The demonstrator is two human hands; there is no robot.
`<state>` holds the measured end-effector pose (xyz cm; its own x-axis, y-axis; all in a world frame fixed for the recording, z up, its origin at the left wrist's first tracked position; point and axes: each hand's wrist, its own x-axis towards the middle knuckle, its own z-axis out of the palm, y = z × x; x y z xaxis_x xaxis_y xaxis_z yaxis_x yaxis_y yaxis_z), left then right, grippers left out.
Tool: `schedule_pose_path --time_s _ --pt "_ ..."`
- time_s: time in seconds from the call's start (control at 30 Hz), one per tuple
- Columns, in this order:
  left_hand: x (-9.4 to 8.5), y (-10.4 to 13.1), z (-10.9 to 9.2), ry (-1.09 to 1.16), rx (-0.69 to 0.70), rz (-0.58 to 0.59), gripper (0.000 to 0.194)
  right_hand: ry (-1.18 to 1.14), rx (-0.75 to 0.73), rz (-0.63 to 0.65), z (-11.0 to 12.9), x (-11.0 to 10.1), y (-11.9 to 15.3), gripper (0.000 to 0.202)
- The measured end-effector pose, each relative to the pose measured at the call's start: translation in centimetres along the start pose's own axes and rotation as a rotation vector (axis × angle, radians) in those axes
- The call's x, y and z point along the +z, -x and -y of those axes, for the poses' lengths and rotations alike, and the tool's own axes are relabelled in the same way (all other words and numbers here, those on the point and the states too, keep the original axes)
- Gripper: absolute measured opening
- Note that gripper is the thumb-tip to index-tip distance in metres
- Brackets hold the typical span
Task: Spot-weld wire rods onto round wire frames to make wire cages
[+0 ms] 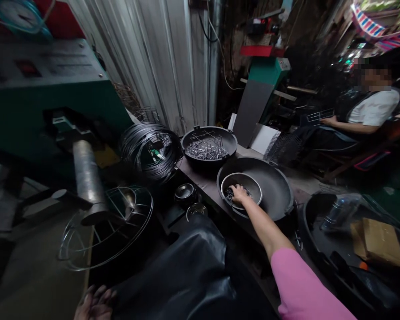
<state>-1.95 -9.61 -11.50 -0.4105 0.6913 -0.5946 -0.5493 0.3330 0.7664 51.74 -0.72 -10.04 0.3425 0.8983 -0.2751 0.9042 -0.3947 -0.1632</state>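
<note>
My right hand (239, 194) reaches into a steel bowl (260, 195), its fingers slightly apart and their tips among small metal pieces (229, 194). The bowl stands inside a wide dark pan (278, 191). Whether a piece lies between the fingertips is hard to make out. My left hand (95, 304) rests low at the left, by the black apron (173, 280) over my lap, palm up with loosely curled fingers and nothing visible in them. Behind the bowl, a second dark pan (233, 144) holds many bent wire parts (206, 149).
A green machine (30, 120) with a metal cylinder (88, 178) stands at left, above a wire ring frame (150, 209). Coiled wire (133, 151) lies behind. At right, a tub (308, 222) holds a cardboard box (383, 242). A seated person (373, 111) holds a wire piece.
</note>
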Motion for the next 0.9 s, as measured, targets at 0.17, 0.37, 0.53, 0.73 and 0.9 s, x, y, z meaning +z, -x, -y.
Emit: schedule_pose_path --time_s 0.17,0.37,0.53,0.73,0.9 --pt "0.5 0.7 -0.1 0.032 0.036 0.004 0.017 -0.117 -0.035 -0.067 -0.9 0.1 -0.2 0.05" --pt "0.3 1.0 0.0 0.049 0.069 0.019 0.023 -0.401 -0.005 -0.239 -3.4 -0.2 -0.7 0.036" --pt "-0.4 0.8 0.2 0.056 0.102 0.044 0.027 -0.684 0.04 -0.367 -5.3 0.1 -0.6 0.03" --pt "-0.7 1.4 0.1 0.044 0.139 0.067 0.03 -0.96 0.092 -0.446 -6.4 0.8 -0.2 0.024" --pt "-0.8 1.8 0.2 0.025 0.192 0.088 0.029 -1.207 0.128 -0.445 -7.0 0.4 0.2 0.026"
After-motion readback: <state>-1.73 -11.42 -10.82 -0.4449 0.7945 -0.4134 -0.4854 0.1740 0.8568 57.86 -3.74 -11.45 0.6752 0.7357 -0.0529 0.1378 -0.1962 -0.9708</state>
